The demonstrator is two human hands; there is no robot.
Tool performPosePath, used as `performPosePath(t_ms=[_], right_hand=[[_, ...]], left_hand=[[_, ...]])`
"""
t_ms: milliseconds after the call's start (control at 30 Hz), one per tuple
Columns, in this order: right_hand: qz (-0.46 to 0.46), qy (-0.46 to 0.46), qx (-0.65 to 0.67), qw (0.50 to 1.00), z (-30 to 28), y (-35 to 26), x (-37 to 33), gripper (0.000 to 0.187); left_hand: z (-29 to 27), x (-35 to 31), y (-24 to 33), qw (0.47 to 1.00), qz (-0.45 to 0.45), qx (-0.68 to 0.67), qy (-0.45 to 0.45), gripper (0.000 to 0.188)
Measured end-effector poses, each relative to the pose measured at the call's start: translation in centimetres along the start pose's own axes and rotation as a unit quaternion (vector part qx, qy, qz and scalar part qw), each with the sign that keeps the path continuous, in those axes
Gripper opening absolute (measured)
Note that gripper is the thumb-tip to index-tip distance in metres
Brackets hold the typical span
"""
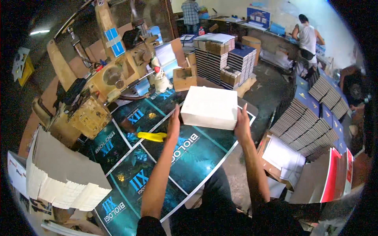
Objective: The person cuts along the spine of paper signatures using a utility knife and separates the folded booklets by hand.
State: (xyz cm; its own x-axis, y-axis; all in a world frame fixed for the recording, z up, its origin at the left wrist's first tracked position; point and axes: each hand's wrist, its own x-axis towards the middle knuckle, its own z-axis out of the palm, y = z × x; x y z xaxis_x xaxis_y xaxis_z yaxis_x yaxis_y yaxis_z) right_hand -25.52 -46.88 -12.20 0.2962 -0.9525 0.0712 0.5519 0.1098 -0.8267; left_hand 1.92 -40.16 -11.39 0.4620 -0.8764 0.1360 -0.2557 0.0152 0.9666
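Observation:
A thick white block of stacked paper [209, 106] sits at the far edge of large printed cover sheets, between my two hands. My left hand [173, 122] stands upright along its left side, fingers stretched out, with what looks like a slim gap to the paper. On the opposite side my right hand [242, 124] lies against or very close to the block's right edge, its fingers straight and pointing away from me. Under both forearms spread the dark teal cover sheets [157, 157]. A yellow-handled tool [152, 136] lies just left of my left wrist; its other end is hard to make out.
A worn tan machine [114, 76] rises at the left. Grey boards [71, 161] are piled at the near left. Stacks of bound books [214, 57] stand behind the block, more blue-covered books [307, 114] at right. Two people work along the far wall counter [252, 25].

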Motion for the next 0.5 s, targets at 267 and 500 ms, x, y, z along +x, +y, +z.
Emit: performPosePath(t_ms=[267,500], right_hand=[[0.055,0.012,0.011,0.998,0.9,-0.5,-6.0,0.1],[0.005,0.059,0.018,0.998,3.3,0.5,-19.4,0.077]], left_hand=[[1.2,-4.5,1.2,0.991,-0.118,0.034,0.044,0.103],[-4.1,-14.1,2.1,0.991,-0.118,0.059,-0.006,0.079]])
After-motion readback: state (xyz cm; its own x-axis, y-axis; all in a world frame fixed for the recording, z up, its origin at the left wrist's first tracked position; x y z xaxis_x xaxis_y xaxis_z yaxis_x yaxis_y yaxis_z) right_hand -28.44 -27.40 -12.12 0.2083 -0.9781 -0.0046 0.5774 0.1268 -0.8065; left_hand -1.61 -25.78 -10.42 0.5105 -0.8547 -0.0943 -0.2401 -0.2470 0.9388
